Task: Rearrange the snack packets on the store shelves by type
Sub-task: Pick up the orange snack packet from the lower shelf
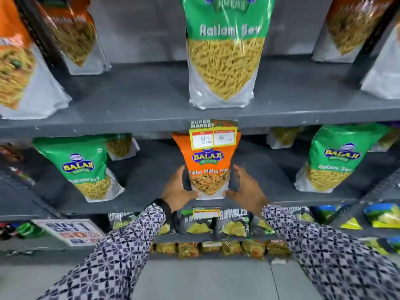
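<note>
An orange Tikha Mitha Mix packet (207, 169) stands upright at the middle of the second shelf (138, 204). My left hand (178, 189) grips its lower left edge and my right hand (245, 187) cups its lower right edge. Green Ratlami Sev packets stand on the same shelf, one at the left (86, 167) and one at the right (337, 156). A large green Ratlami Sev packet (225, 50) stands on the upper shelf (151, 105), with orange packets at that shelf's left (19, 61) and right (348, 24).
A price tag (213, 135) hangs from the upper shelf edge, covering the orange packet's top. Black Rumbles packets (231, 221) fill the shelf below, with golden packets (216, 249) under those. A promo sign (71, 231) sits lower left. Grey floor lies below.
</note>
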The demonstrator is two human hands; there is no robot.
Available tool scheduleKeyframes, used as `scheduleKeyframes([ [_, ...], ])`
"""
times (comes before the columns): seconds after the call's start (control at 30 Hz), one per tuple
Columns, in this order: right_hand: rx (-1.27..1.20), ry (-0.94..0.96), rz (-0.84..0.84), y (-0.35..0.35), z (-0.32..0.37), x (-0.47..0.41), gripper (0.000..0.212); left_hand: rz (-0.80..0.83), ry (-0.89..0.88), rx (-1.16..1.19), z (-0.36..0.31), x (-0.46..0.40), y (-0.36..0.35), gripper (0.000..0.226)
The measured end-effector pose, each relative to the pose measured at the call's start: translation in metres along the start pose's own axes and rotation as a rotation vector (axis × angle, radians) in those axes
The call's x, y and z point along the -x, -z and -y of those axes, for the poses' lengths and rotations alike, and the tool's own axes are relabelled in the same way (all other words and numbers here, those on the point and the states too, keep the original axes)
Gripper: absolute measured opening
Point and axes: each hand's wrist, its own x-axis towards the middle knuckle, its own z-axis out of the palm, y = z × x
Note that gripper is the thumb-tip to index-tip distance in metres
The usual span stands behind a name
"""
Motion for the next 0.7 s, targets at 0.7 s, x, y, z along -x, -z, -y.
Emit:
scheduleKeyframes([
  [0.7,-0.289,-0.178,-0.128,0.005,-0.060,0.064,0.075,0.147,-0.045,0.019,-0.030,0.041,-0.080,0.086],
])
